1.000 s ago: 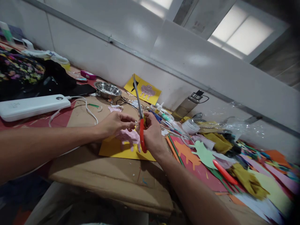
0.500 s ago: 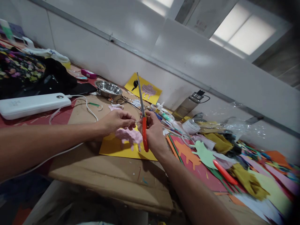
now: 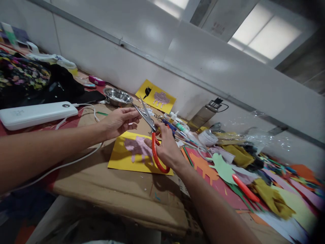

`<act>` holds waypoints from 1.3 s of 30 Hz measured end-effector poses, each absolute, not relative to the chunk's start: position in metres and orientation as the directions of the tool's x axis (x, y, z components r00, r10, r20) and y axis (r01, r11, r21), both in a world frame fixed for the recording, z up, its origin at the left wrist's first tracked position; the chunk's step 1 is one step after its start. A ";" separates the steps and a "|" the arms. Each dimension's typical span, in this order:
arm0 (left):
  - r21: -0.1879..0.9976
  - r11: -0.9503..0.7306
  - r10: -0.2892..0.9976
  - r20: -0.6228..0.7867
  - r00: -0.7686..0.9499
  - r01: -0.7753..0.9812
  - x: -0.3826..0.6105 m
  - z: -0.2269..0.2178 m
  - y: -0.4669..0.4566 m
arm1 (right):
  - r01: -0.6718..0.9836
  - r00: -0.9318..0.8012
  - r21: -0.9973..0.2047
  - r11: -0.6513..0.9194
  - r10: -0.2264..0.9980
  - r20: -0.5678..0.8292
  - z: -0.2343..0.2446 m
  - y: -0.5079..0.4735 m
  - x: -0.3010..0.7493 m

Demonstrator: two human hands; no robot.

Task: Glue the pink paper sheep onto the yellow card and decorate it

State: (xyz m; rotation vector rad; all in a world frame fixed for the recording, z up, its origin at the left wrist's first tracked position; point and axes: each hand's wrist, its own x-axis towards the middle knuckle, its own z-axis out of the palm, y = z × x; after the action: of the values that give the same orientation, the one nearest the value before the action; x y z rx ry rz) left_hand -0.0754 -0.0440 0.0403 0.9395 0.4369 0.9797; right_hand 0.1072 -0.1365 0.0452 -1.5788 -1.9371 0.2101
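Orange-handled scissors (image 3: 149, 122) are in my right hand (image 3: 167, 145), fingers and thumb in the loops and the blades parted, pointing up and left. My left hand (image 3: 122, 122) is pinched close to the blade tips; whatever is between its fingertips is too small to make out. Below both hands lies a yellow card (image 3: 122, 159) bearing a pink animal-shaped cutout (image 3: 138, 147). The right hand and scissors cover part of the card's right side.
A metal bowl (image 3: 118, 97) and a finished-looking yellow card (image 3: 162, 98) stand behind. A white power bank (image 3: 38, 114) trails a cable at left. On the right are a bottle (image 3: 204, 115), orange (image 3: 203, 167) and green cutouts (image 3: 223, 169), a red pen-like tool (image 3: 245, 188) and cloth scraps.
The scissors have swung from nearly upright to tilted left, and their blades have parted. My left hand has moved up and left, away from my right hand, uncovering more of the card.
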 end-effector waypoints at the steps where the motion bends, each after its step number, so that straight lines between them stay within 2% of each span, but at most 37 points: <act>1: 0.830 0.237 0.858 0.066 0.510 -0.504 -0.075 0.040 -0.044 | 0.832 -0.101 -0.479 0.279 0.926 0.364 0.044 -0.136 0.107; 6: 0.841 0.263 0.869 0.006 0.495 -0.473 -0.070 0.038 -0.046 | 0.833 -0.121 -0.469 0.294 0.924 0.363 0.038 -0.133 0.109; 15: 0.884 0.224 0.858 0.021 0.514 -0.411 -0.071 0.036 -0.046 | 0.833 -0.113 -0.470 0.293 0.921 0.374 0.038 -0.131 0.111; 30: 0.872 0.238 0.851 0.025 0.525 -0.428 -0.073 0.031 -0.042 | 0.841 -0.122 -0.444 0.308 0.909 0.399 0.042 -0.134 0.110; 35: 0.878 0.227 0.850 0.033 0.526 -0.422 -0.073 0.033 -0.041 | 0.855 -0.165 -0.385 0.347 0.887 0.431 0.044 -0.134 0.113; 39: 0.918 0.175 0.831 0.057 0.554 -0.356 -0.076 0.037 -0.038 | 0.897 -0.166 -0.314 0.311 0.895 0.413 0.043 -0.135 0.115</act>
State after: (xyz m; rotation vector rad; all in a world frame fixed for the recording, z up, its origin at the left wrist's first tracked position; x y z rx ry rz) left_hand -0.0757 -0.0381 0.0367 1.0943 0.5266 0.8980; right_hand 0.1155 -0.1347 0.0427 -1.5816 -2.0583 -0.0036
